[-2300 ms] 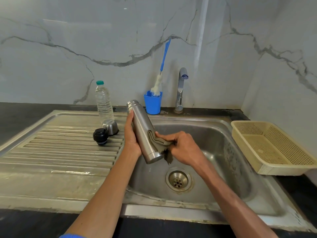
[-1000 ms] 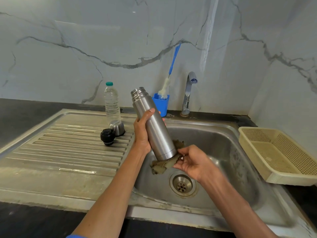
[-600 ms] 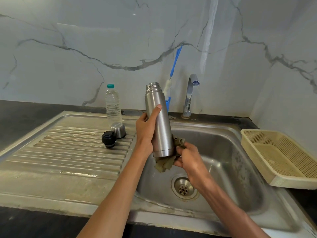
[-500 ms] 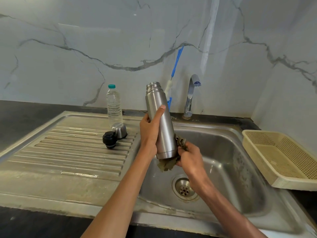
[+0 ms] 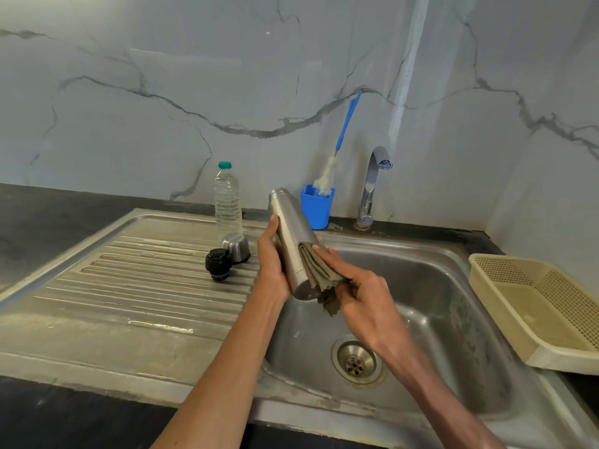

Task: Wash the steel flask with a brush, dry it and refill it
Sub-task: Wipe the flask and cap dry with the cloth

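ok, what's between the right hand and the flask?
Head view: a folded olive cloth, pressed by the right hand against the steel flask.

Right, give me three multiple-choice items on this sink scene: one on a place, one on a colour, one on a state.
1. Where does the brush stand?
A. in the blue cup
B. in the basket
C. in the basin

2. What colour is the plastic bottle's cap?
A. red
B. green
C. black

3. What is on the flask now?
A. its steel cup
B. its black stopper
C. a cloth, pressed on by the right hand

Answers: 1 A, its bristles sit in the cup by the tap; 2 B, the cap is green; 3 C, the left hand grips the flask while cup and stopper lie on the drainboard.
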